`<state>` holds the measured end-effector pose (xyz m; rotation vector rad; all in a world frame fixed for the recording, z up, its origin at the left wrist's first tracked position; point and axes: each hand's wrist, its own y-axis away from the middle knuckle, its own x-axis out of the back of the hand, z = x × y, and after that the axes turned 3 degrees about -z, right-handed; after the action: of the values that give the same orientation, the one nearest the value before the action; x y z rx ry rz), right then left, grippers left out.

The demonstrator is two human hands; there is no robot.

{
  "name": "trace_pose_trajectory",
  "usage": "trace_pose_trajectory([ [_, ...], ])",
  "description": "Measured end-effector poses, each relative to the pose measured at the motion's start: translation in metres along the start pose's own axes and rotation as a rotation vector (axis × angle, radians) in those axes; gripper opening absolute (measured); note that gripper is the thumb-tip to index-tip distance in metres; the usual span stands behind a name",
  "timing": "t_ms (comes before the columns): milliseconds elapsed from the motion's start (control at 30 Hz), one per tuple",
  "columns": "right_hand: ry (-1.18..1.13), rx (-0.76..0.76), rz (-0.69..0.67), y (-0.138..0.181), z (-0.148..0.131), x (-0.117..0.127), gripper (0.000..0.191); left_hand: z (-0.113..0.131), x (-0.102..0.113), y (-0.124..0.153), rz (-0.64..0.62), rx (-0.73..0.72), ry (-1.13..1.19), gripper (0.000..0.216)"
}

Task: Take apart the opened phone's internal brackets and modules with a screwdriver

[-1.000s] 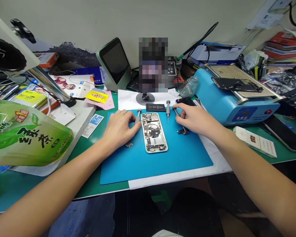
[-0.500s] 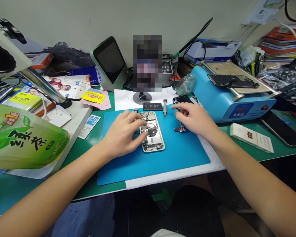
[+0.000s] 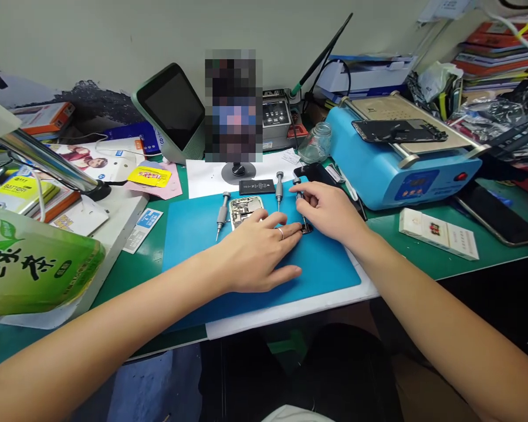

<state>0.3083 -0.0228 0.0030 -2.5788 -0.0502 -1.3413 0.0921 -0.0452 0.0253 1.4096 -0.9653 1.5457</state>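
Note:
An opened phone body [image 3: 243,210] with its insides showing lies on the blue work mat [image 3: 193,234]. My left hand [image 3: 259,249] lies flat across its lower part, fingers stretched out to the right, reaching a small dark part [image 3: 307,229] on the mat. My right hand [image 3: 328,211] rests right of that, fingers curled on a thin screwdriver [image 3: 299,198] whose tip comes down to the small part. Two more grey screwdrivers lie on the mat, one [image 3: 222,214] left of the phone and one [image 3: 279,189] above it. A black battery [image 3: 257,187] lies at the mat's far edge.
A blue heating machine [image 3: 400,176] with a phone screen on top stands at the right. A small glass jar [image 3: 315,142], a tilted display [image 3: 171,114], a green tea bag [image 3: 30,264], a lamp arm [image 3: 44,161] and a white box [image 3: 437,232] surround the mat.
My left hand slid right across the phone, from its left side to the small part by my right hand. The view has shifted, and the left screwdriver now shows uncovered.

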Motion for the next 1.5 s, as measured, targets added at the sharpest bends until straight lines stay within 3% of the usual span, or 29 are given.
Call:
trace_pose_trajectory([
  [333, -0.038, 0.004, 0.043, -0.002, 0.006, -0.002, 0.04, -0.003, 0.002, 0.002, -0.057, 0.005, 0.052, 0.061],
  [633, -0.075, -0.005, 0.06, -0.002, 0.005, -0.002, 0.04, -0.004, 0.001, 0.001, -0.032, -0.008, 0.047, 0.059],
  [1233, -0.299, -0.095, 0.115, -0.002, 0.006, 0.0, 0.034, -0.005, 0.002, -0.007, 0.0, -0.003, 0.079, 0.039],
  [1500, -0.371, -0.054, 0.181, -0.002, 0.009, -0.003, 0.034, -0.006, -0.002, -0.024, 0.175, 0.248, 0.129, 0.033],
])
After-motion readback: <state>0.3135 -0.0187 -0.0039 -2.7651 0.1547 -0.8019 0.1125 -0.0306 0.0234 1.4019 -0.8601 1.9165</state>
